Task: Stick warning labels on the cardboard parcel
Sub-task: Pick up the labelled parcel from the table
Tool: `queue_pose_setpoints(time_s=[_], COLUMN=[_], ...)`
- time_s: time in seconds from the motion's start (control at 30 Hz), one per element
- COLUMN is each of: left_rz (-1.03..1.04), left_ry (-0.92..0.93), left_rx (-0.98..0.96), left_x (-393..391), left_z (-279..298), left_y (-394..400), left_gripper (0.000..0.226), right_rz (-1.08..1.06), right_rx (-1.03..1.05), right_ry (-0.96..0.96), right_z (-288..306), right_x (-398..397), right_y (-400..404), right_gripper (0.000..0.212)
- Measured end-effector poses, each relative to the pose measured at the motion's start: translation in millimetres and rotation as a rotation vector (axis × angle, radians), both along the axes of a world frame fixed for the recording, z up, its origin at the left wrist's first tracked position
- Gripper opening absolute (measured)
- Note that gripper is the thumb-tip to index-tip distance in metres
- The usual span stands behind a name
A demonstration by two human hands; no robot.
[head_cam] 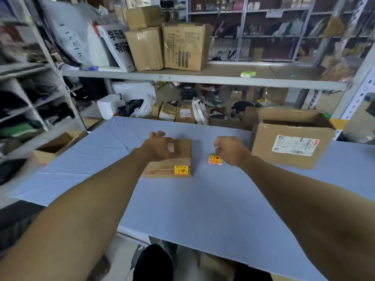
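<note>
A small brown cardboard parcel [183, 152] lies on the blue table [182, 203]. A yellow and red warning label [181, 170] is stuck on its near side face, at the right. My left hand [160, 146] rests on top of the parcel, fingers curled over its far edge. Right of the parcel lies a small stack of the same yellow and red labels [214, 159]. My right hand [230, 150] hovers over the stack's far right corner with its fingers bent down; whether it pinches a label is hidden.
A large open cardboard box [292, 136] with a white shipping label stands at the right rear of the table. Another open box [54, 147] sits off the table's left edge. Shelves crowded with boxes and bags rise behind.
</note>
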State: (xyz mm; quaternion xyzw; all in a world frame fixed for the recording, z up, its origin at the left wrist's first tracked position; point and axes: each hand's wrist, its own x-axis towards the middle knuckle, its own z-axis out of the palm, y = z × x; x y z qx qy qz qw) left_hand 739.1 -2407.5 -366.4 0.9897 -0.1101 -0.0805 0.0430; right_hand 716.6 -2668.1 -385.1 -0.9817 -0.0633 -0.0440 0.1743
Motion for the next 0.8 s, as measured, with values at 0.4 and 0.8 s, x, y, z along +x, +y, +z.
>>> queue_pose_setpoints(time_s=[0.4,0.8], left_rz=[0.076,-0.124], left_ry=[0.038,-0.026], left_rx=[-0.347,-0.441], left_x=[-27,-96], left_z=[-37,-16], left_y=[62,-64], left_gripper=[0.077,0.076], right_rz=[0.012,-0.303], right_rx=[0.459,0.433], right_ry=[0.272,-0.019], right_z=[-22,0], right_x=[-15,-138], right_y=[91,-18], right_gripper=[0.069,0.054])
